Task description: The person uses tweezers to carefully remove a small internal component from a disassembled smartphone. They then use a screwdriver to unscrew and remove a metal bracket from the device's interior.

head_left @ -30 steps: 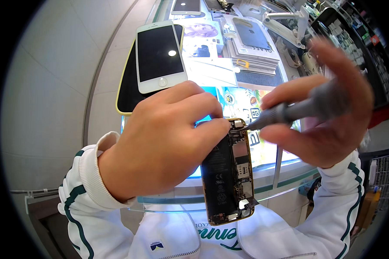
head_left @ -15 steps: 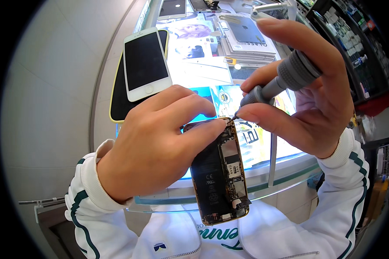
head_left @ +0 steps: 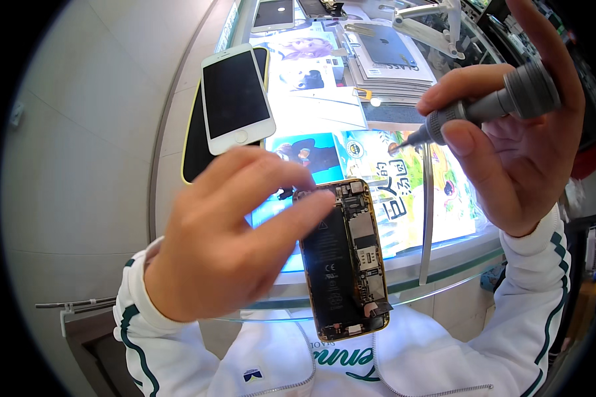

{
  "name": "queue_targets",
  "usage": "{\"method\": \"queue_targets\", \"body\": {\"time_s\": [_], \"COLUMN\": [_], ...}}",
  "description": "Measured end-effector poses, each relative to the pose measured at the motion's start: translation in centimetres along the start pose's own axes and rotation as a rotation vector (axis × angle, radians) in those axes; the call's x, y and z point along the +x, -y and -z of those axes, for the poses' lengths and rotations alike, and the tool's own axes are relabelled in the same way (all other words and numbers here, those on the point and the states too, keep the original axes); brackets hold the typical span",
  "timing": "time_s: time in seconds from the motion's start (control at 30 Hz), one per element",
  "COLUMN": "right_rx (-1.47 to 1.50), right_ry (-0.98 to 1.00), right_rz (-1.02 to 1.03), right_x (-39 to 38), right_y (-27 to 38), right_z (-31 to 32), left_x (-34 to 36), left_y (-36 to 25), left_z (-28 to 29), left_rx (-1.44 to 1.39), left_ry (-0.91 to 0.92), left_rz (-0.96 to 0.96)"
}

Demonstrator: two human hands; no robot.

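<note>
An opened phone [head_left: 362, 228] with a gold rim, black battery and bare circuit boards sticks out past the counter's front edge in view. At its top left corner, my left hand [head_left: 222, 245] has the thumb over the phone's face and the index finger curled by the edge; motion blurs it slightly, and its other fingertips are hidden. My right hand [head_left: 516, 159] grips a grey screwdriver [head_left: 470, 111] between thumb and fingers. Its tip points down and left, apart from the phone. Whether a screw sits on the tip is too small to tell.
Left of centre, a white phone [head_left: 237, 99] lies on a black slab with a yellow rim [head_left: 193, 155]. Colourful printed sheets [head_left: 444, 178] lie under the glass counter. Farther back are a stack of boxes [head_left: 404, 83], a tablet [head_left: 273, 14] and a white jointed arm [head_left: 430, 30].
My right hand has drawn the screwdriver up and right, off the phone's top corner. My left thumb has shifted left, uncovering more of the phone's top end.
</note>
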State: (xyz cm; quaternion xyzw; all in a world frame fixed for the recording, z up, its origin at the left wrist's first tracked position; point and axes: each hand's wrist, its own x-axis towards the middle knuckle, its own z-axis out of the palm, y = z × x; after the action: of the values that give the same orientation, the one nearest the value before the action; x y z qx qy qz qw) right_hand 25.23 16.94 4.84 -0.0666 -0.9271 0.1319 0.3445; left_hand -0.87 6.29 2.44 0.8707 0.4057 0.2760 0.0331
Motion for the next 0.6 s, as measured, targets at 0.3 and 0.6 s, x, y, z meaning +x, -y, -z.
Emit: {"method": "queue_targets", "body": {"time_s": [0.3, 0.6], "right_rx": [-0.091, -0.070], "right_ry": [0.208, 0.459], "right_rz": [0.098, 0.120], "right_x": [1.4, -0.2], "right_y": [1.3, 2.6], "right_z": [-0.9, -1.2], "left_x": [-0.9, -0.7], "left_y": [-1.2, -1.9], "left_z": [-0.3, -0.2], "left_rx": [0.024, 0.002], "left_ry": [0.195, 0.194], "left_rz": [-0.040, -0.027]}}
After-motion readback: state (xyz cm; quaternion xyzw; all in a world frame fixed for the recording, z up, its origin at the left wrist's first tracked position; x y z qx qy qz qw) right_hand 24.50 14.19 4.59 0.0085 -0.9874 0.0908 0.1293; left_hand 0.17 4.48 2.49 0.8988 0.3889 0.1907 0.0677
